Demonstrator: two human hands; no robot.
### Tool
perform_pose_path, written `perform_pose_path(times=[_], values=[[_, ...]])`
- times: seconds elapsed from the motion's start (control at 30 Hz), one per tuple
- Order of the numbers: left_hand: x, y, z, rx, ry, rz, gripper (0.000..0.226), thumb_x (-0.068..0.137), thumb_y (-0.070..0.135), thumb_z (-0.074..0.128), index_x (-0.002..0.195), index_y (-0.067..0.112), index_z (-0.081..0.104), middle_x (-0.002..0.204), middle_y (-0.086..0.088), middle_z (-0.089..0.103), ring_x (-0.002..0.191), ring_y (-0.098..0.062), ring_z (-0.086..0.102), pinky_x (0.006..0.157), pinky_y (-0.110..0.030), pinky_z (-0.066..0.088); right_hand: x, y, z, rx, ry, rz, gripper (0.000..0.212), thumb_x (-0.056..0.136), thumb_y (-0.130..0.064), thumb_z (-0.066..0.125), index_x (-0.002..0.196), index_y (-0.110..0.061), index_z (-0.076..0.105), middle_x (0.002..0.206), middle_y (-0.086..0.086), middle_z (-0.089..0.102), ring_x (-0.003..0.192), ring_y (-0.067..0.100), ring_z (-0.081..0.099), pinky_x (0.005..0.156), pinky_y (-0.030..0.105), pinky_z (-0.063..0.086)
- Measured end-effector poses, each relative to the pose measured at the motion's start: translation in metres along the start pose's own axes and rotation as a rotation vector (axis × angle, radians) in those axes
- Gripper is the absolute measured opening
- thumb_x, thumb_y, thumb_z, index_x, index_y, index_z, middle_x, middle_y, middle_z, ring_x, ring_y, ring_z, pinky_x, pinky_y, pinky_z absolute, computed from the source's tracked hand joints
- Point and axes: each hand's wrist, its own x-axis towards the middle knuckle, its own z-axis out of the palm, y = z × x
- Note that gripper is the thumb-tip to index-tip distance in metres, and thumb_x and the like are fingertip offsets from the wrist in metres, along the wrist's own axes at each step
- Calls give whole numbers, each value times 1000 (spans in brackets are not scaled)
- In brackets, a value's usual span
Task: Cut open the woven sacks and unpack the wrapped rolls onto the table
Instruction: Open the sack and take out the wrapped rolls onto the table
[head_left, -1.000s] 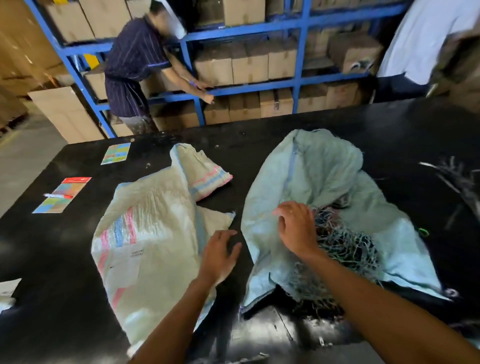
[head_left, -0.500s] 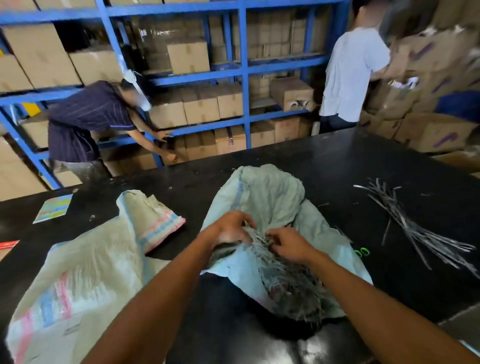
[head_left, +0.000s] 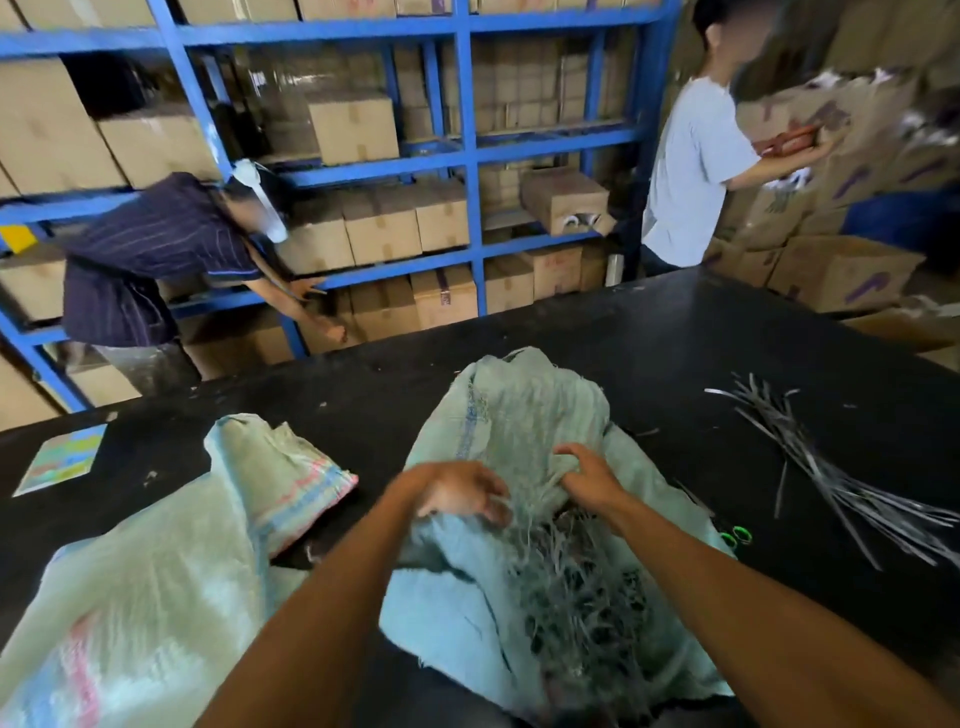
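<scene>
A pale blue woven sack (head_left: 524, 415) lies crumpled on the black table (head_left: 701, 332), its frayed cut edge (head_left: 576, 587) towards me. My left hand (head_left: 457, 493) grips the sack's near left fold. My right hand (head_left: 587, 475) presses down on the cloth with fingers spread and bent. A second, whitish sack with pink and blue stripes (head_left: 156, 587) lies flat to the left. No wrapped rolls are in sight. Green-handled scissors (head_left: 737, 535) lie on the table just right of the blue sack.
A bundle of loose grey strips (head_left: 831, 473) lies at the right. A coloured card (head_left: 60, 457) sits at the far left. Behind the table stand blue shelves (head_left: 467, 150) of cardboard boxes, one person bending at them, another in a white shirt handling boxes at right.
My left hand left the striped sack and took hold of the blue one. My view has lifted and swung right. My right hand has shifted up onto the cloth.
</scene>
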Motion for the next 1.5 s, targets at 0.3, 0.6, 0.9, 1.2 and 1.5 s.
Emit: perform_pose_path(times=[0.3, 0.6, 0.9, 1.2, 1.5], values=[[31, -39, 59, 13, -101, -195, 50, 91, 57, 55, 134, 31, 56, 139, 6, 53, 116, -12, 54, 108, -44, 43, 34, 37, 31, 350, -106, 191, 78, 75, -5, 82, 142, -15, 44, 138, 12, 43, 123, 29, 50, 100, 38, 49], [122, 24, 0, 122, 574, -273, 95, 77, 55, 70, 154, 24, 24, 144, -13, 45, 133, -34, 46, 106, -47, 42, 27, 23, -1, -367, -1010, -407, 68, 83, -15, 77, 145, -19, 49, 156, -2, 36, 140, 12, 34, 109, 20, 27], [138, 38, 50, 170, 379, -300, 75, 88, 38, 71, 151, 16, 35, 151, -15, 41, 135, -33, 46, 111, -38, 35, 123, 54, -79, 450, -286, 157, 12, 98, -11, 54, 96, -12, 66, 93, 7, 62, 77, 17, 58, 65, 22, 53], [90, 78, 71, -127, -26, -239, 11, 88, 31, 71, 95, 25, 65, 104, 2, 70, 91, -14, 61, 83, -30, 47, 128, 47, -51, 705, -189, 199, 46, 79, -15, 70, 120, -32, 58, 120, 5, 66, 105, 29, 66, 91, 51, 56], [92, 63, -11, -664, 941, -218, 84, 52, 85, 67, 109, 23, 65, 110, -4, 69, 99, -22, 65, 93, -46, 54, 35, 2, -65, -164, -744, -302, 41, 93, -13, 62, 133, -17, 58, 84, -14, 55, 68, 2, 50, 49, 5, 37]])
